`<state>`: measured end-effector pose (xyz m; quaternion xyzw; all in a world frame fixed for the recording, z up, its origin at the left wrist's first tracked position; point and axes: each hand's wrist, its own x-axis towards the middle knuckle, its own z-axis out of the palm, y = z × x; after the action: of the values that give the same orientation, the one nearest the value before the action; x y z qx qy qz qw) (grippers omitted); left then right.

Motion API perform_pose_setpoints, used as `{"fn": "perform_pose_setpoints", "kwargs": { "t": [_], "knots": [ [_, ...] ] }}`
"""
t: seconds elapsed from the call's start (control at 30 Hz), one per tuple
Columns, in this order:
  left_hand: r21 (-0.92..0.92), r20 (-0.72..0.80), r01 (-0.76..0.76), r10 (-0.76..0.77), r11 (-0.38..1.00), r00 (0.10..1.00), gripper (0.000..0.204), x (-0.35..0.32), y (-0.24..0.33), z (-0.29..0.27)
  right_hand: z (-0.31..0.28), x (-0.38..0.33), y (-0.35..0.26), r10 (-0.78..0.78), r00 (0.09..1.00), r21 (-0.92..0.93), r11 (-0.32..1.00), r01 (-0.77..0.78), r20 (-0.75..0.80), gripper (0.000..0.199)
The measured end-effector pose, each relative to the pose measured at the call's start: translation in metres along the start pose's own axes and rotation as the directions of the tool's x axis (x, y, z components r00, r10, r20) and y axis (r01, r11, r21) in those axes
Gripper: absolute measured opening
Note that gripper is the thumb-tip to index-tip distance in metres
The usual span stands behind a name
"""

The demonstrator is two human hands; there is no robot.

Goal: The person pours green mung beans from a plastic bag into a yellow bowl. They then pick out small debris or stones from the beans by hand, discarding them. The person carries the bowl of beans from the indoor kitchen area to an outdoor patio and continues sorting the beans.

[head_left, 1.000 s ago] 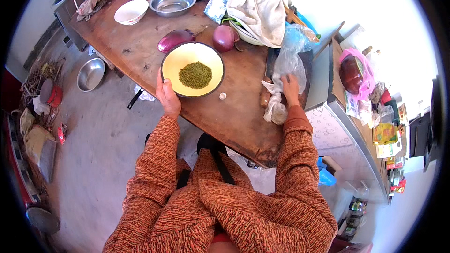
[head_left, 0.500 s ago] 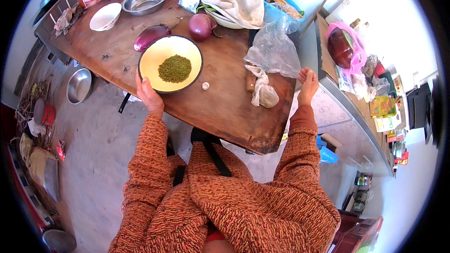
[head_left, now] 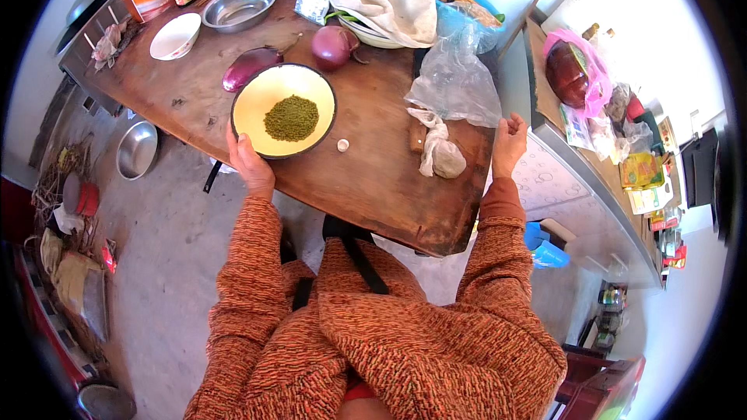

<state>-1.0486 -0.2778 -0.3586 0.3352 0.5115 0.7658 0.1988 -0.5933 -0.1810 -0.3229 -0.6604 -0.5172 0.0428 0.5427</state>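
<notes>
A yellow bowl with a dark rim [head_left: 251, 118] stands at the table's near left edge, a heap of small green beans [head_left: 292, 118] in its middle. My left hand [head_left: 250, 166] grips the bowl's near left side, thumb at the rim and the other fingers hidden behind it. Past the table's right edge, my right hand [head_left: 509, 145] is held up with nothing in it, its fingers loosely bent and apart. Closest to it is a clear plastic bag [head_left: 455, 85]. A small white round piece [head_left: 342, 145] lies just right of the bowl.
Two purple eggplants, one long [head_left: 250, 68] and one round [head_left: 334, 47], lie behind the bowl. A knotted bag [head_left: 441, 152] rests at the right. Farther back are a white bowl [head_left: 175, 36], a steel basin [head_left: 239, 8] and a cloth-covered bowl [head_left: 381, 0]. A cluttered cabinet [head_left: 572, 179] stands right.
The whole view has shifted slightly. My left hand keeps its hold on the bowl. My right hand's fingers look slightly more bent.
</notes>
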Motion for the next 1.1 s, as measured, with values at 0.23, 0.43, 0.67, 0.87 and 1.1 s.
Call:
{"fn": "perform_pose_setpoints", "kwargs": {
  "t": [0.23, 0.43, 0.67, 0.87, 1.1],
  "knots": [
    [-0.011, -0.001, 0.013, -0.013, 1.0, 1.0, 0.05, 0.013, 0.019, -0.006, 0.027, 0.008, -0.082, -0.255, 0.961, 0.136, 0.961, 0.24, 0.104, 0.012],
    [0.041, 0.031, -0.029, 0.027, 0.999, 0.999, 0.05, 0.032, 0.033, -0.013, 0.098, 0.04, -0.149, -0.427, 0.866, 0.11, 0.904, 0.413, 0.262, 0.011],
    [-0.01, -0.012, 0.019, -0.019, 1.0, 1.0, 0.051, 0.065, -0.006, -0.016, 0.218, 0.102, -0.195, -0.599, 0.702, -0.033, 0.751, 0.659, 0.384, 0.013],
    [-0.02, 0.023, 0.08, -0.08, 0.997, 0.997, 0.054, 0.1, -0.036, -0.02, 0.333, 0.139, -0.19, -0.586, 0.553, -0.258, 0.512, 0.819, 0.592, 0.015],
    [-0.005, 0.012, 0.142, -0.142, 0.99, 0.99, 0.059, 0.128, -0.06, -0.021, 0.415, 0.163, -0.165, -0.583, 0.395, -0.473, 0.02, 0.881, 0.71, 0.012]
  ]
}}
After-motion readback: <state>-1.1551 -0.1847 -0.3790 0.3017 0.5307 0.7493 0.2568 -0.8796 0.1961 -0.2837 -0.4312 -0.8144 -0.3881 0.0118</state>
